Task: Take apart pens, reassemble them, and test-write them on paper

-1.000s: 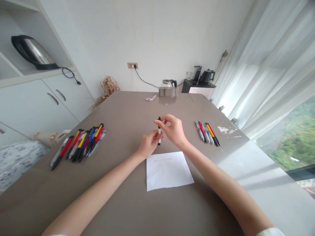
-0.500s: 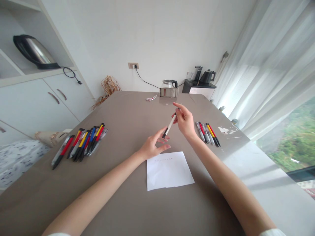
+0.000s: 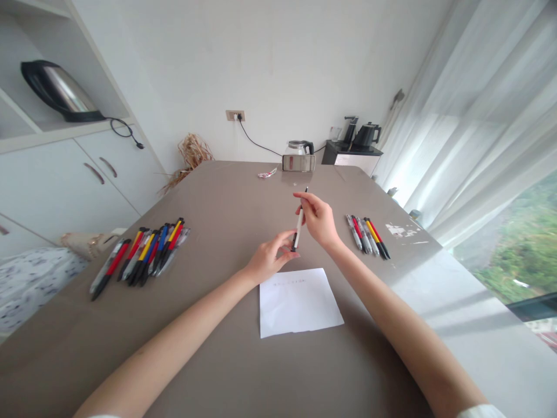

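Two hands meet over the middle of the frame, both on one pen [image 3: 298, 225]. The right hand [image 3: 321, 222] is closed on its upper part, fingers pinching the white barrel so that the pen stands tilted above the table [image 3: 226, 197], thin tip toward the top of the frame. The left hand [image 3: 266, 262] is loosely curled, with its thumb and fingertips at the pen's dark lower end. Whether they pinch it or only touch it cannot be told.

Just below the hands lies a white sheet of paper [image 3: 300, 305]. A fanned row of coloured pens [image 3: 143, 252] lies at middle left, and a smaller row of pens [image 3: 368, 235] at middle right, just beside the right wrist. A kettle [image 3: 56, 93] sits on a shelf at upper left.

Handling judgement: the right hand should do the steadying, gripping high enough to leave the lower end free. The left fingertips work best with a short, square pinch in line with the barrel, not bending it sideways, and with the pen held clear of the sheet.
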{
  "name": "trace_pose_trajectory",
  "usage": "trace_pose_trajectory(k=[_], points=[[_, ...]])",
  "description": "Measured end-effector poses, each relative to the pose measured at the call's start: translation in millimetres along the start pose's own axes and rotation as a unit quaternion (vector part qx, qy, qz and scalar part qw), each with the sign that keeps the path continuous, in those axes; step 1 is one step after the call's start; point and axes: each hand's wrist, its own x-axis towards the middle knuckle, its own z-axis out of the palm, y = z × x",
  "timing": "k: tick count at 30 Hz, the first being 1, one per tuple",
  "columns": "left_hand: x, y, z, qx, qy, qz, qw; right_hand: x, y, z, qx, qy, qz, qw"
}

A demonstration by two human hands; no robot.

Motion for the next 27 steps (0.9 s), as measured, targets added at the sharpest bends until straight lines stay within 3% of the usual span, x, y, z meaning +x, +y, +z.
trace_pose_trajectory(k=[4, 7, 12, 14, 16, 19, 21, 23, 27], points=[[0.1, 0.1, 1.4, 0.009, -0.002, 0.004, 1.0, 1.7, -3.2, -1.3, 0.039, -0.03, 0.014, 0.999], [1.1, -4.9, 1.4, 0.004, 0.044, 0.017, 0.999, 6.2, -4.9, -9.6, 0.149, -0.054, 0.048, 0.986], [5.8, 2.0, -6.1, 0.076, 0.122, 0.058, 0.988, 14.0, -2.3, -29.7, 0.233, 0.017, 0.155, 0.96], [6.4, 24.2, -4.6, 0.174, 0.092, 0.09, 0.976, 13.3, -2.3, -32.4, 0.231, 0.036, 0.198, 0.952], [1.8, 57.3, 5.3, 0.282, -0.012, 0.122, 0.952, 7.8, -4.8, -31.2, 0.238, 0.031, 0.229, 0.943], [-18.7, 107.3, 32.9, 0.384, -0.13, 0.114, 0.907, -11.1, -12.2, -27.4, 0.26, -0.052, 0.278, 0.923], [-37.1, 127.3, 50.7, 0.434, -0.125, 0.101, 0.887, -29.4, -16.3, -26.1, 0.259, -0.098, 0.296, 0.914], [-52.4, 132.9, 61.2, 0.466, -0.124, 0.109, 0.869, -49.2, -16.9, -25.9, 0.217, -0.12, 0.291, 0.924], [-64.1, 117.9, 64.0, 0.521, -0.157, 0.102, 0.833, -81.2, -4.9, -24.2, 0.109, -0.138, 0.272, 0.946]])
